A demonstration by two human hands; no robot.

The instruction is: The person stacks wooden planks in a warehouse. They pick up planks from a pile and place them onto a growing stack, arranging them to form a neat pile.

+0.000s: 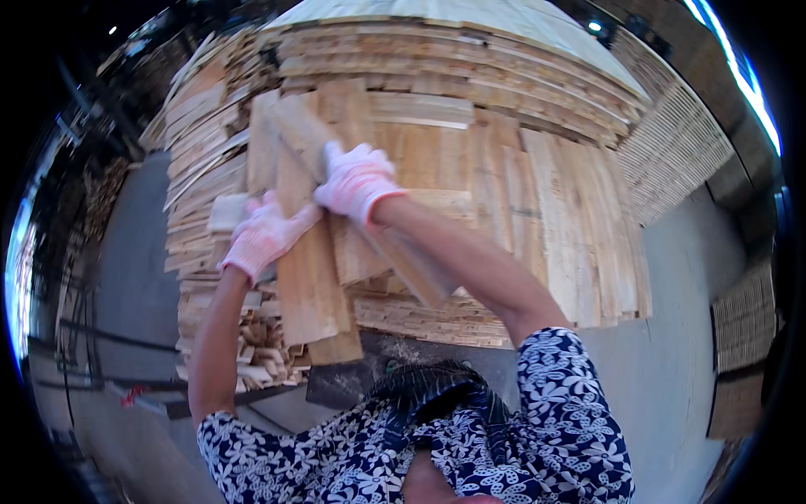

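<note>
Both my hands wear white-and-pink knit gloves. My right hand (357, 181) grips a long thin wooden slat (420, 273) that runs diagonally from upper left down to the right, lifted over the pile. My left hand (264, 235) rests on the left edge of a broad wooden board (306, 286) lying on the pile, next to a small pale board end (228, 212). Whether its fingers close around the board is hidden. Beneath both hands lies a big heap of thin wooden boards (537, 210).
A taller layered stack of boards (470, 59) rises behind the heap. More stacked slats stand at the right (680, 143) and far right (743, 323). Grey concrete floor (680, 336) lies to the right and left (126, 269). Short offcuts (260, 353) sit below the heap.
</note>
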